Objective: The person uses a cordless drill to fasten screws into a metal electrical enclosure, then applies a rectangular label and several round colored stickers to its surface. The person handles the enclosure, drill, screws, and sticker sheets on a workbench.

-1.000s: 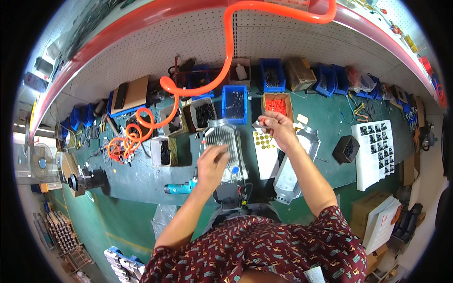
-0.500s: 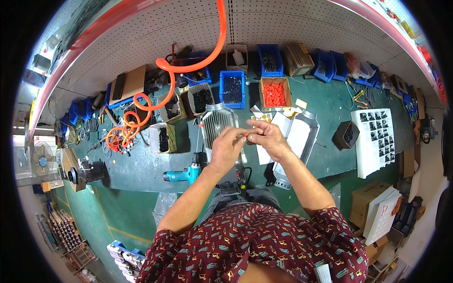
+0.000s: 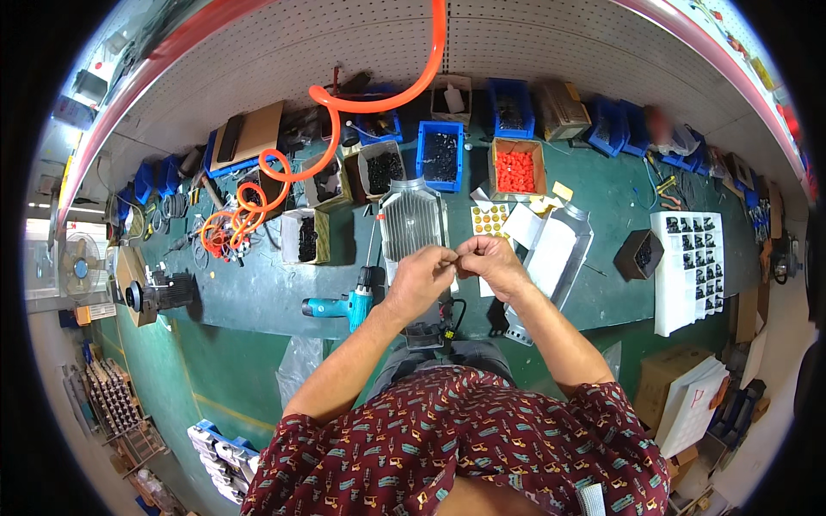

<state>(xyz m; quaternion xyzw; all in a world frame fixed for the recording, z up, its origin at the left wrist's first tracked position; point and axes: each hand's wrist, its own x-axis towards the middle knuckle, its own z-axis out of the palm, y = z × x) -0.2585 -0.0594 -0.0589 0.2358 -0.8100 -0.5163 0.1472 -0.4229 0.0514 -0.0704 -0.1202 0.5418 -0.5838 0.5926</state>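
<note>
An orange hose (image 3: pixel 370 107) is hung over the bench (image 3: pixel 619 193). A fan (image 3: pixel 81 267) is seen left of a motor (image 3: pixel 176 291). Black parts (image 3: pixel 698 225) are arranged in a white tray (image 3: pixel 667 318).

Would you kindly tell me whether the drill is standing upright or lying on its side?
Lying on its side: the drill shows in profile, its handle stretched left along the table.

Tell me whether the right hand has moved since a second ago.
Yes: judged against the box of red parts, the right hand has moved left and toward the body, close beside the left hand.
</note>
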